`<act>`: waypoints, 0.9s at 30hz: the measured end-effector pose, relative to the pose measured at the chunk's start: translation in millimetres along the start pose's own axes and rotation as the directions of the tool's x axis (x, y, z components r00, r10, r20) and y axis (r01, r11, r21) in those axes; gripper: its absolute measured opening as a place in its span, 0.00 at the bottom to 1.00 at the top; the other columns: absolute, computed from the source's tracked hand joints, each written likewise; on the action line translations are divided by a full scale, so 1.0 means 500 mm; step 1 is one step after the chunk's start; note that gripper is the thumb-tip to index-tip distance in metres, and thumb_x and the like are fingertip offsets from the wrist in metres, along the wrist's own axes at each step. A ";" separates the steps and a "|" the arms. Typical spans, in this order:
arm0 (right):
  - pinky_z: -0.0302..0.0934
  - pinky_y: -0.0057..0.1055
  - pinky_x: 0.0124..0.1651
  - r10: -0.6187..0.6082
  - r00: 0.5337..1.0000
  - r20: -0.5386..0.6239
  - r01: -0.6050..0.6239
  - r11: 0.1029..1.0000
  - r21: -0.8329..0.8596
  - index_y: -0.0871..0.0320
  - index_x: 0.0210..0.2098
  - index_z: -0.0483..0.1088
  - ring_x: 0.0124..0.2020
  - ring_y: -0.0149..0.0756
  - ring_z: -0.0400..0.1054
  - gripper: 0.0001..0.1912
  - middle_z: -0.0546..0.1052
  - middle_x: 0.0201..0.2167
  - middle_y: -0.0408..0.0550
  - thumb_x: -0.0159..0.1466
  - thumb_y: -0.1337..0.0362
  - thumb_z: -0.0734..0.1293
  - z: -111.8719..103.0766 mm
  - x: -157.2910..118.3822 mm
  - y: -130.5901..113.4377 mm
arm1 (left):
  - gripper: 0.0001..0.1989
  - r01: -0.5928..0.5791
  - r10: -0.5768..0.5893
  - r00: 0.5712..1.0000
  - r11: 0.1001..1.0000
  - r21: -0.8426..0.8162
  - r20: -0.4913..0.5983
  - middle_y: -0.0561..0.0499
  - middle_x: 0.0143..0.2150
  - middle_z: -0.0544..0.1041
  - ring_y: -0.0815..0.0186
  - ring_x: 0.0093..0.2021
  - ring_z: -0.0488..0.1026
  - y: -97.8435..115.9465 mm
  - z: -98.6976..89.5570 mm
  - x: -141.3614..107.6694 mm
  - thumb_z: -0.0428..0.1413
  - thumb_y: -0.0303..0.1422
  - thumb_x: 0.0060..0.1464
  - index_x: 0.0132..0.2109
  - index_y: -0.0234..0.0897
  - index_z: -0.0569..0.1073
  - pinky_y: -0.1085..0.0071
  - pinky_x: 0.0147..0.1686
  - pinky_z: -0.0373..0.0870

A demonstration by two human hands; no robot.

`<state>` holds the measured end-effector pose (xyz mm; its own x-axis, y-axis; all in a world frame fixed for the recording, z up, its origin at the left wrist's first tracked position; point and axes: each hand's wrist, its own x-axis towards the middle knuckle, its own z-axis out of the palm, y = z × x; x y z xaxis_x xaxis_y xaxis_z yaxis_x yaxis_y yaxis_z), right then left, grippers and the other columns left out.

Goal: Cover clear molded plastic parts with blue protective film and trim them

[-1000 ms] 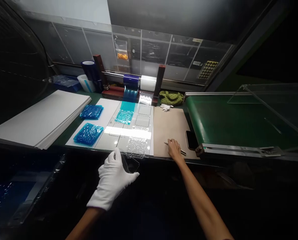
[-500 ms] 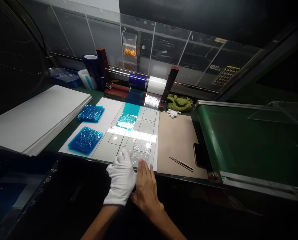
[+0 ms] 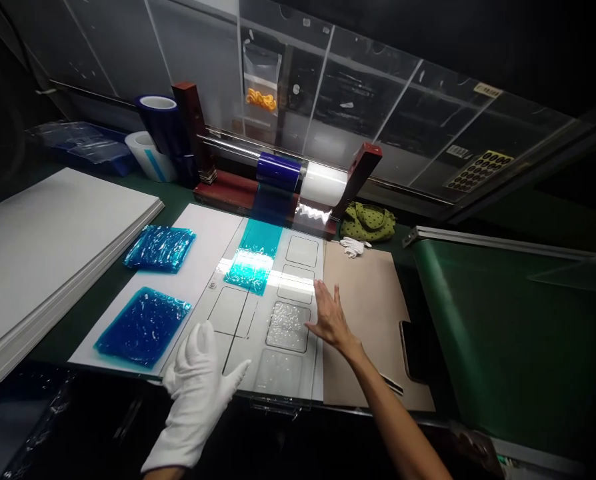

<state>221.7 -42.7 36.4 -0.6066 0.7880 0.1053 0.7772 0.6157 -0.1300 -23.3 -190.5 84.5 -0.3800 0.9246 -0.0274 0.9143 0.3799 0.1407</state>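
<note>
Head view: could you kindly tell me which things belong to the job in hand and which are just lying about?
Likely the job's: outlined sheet, mounted blue roll, mounted white roll, blue film piles, tweezers.

Probably lying about: phone, green pouch, loose glove, orange bits.

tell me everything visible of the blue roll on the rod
The dark blue roll is glossy and plastic-looking, lying sideways on a metal rod in a reddish stand, beside a white roll. Its film runs down toward the viewer, looking bright turquoise lower down. Neither left hand nor right hand touches it.
</note>
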 end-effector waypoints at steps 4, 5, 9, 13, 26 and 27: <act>0.27 0.57 0.65 -0.014 0.998 0.060 0.017 0.999 -0.039 0.69 0.66 0.23 0.67 0.51 0.40 0.56 0.51 0.65 0.67 0.56 0.61 0.67 0.010 0.054 0.050 | 0.43 0.043 -0.045 0.996 0.999 0.029 0.080 0.28 0.63 0.56 0.42 0.58 0.60 -0.027 0.031 0.010 0.50 0.49 0.50 0.65 0.26 0.49 0.48 0.48 0.62; 0.27 0.57 0.65 -0.017 0.997 0.072 0.020 0.999 -0.044 0.69 0.66 0.23 0.67 0.51 0.40 0.55 0.51 0.65 0.68 0.56 0.61 0.67 0.011 0.063 0.055 | 0.42 0.047 -0.050 0.995 0.998 0.033 0.090 0.28 0.63 0.56 0.42 0.58 0.60 -0.028 0.035 0.012 0.49 0.49 0.51 0.65 0.25 0.49 0.48 0.49 0.62; 0.26 0.57 0.65 -0.021 0.995 0.100 0.026 0.999 -0.044 0.69 0.66 0.24 0.68 0.50 0.39 0.54 0.51 0.65 0.67 0.57 0.62 0.67 0.014 0.083 0.065 | 0.39 0.048 -0.053 0.990 0.998 0.044 0.129 0.28 0.61 0.58 0.43 0.56 0.60 -0.026 0.043 0.027 0.48 0.46 0.52 0.62 0.20 0.53 0.50 0.47 0.62; 0.24 0.56 0.66 -0.032 0.992 0.124 0.038 0.998 -0.042 0.69 0.66 0.23 0.68 0.49 0.39 0.55 0.51 0.65 0.66 0.56 0.63 0.67 0.017 0.090 0.070 | 0.38 0.020 -0.025 0.989 0.999 0.036 0.147 0.28 0.61 0.58 0.43 0.56 0.60 -0.028 0.048 0.049 0.47 0.46 0.53 0.62 0.20 0.54 0.52 0.47 0.63; 0.21 0.60 0.63 -0.032 0.977 0.211 0.038 0.999 -0.028 0.67 0.65 0.20 0.68 0.49 0.37 0.57 0.47 0.66 0.67 0.56 0.62 0.68 0.026 0.111 0.078 | 0.41 0.127 -0.118 0.946 0.992 -0.010 0.301 0.32 0.60 0.59 0.43 0.53 0.62 -0.029 0.064 0.117 0.51 0.49 0.47 0.63 0.25 0.56 0.53 0.45 0.64; 0.22 0.62 0.62 -0.018 0.976 0.216 0.026 0.999 -0.033 0.67 0.65 0.19 0.68 0.51 0.34 0.58 0.44 0.67 0.67 0.56 0.60 0.68 0.024 0.111 0.077 | 0.43 0.139 -0.121 0.944 0.990 -0.037 0.309 0.32 0.60 0.59 0.42 0.54 0.61 -0.033 0.067 0.128 0.52 0.50 0.46 0.63 0.26 0.56 0.53 0.45 0.64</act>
<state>215.9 24.8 25.2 -0.6426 0.7585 -0.1080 0.7662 0.6357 -0.0944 -57.9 -136.3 47.2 -0.4257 0.8352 -0.3482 0.8467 0.5034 0.1723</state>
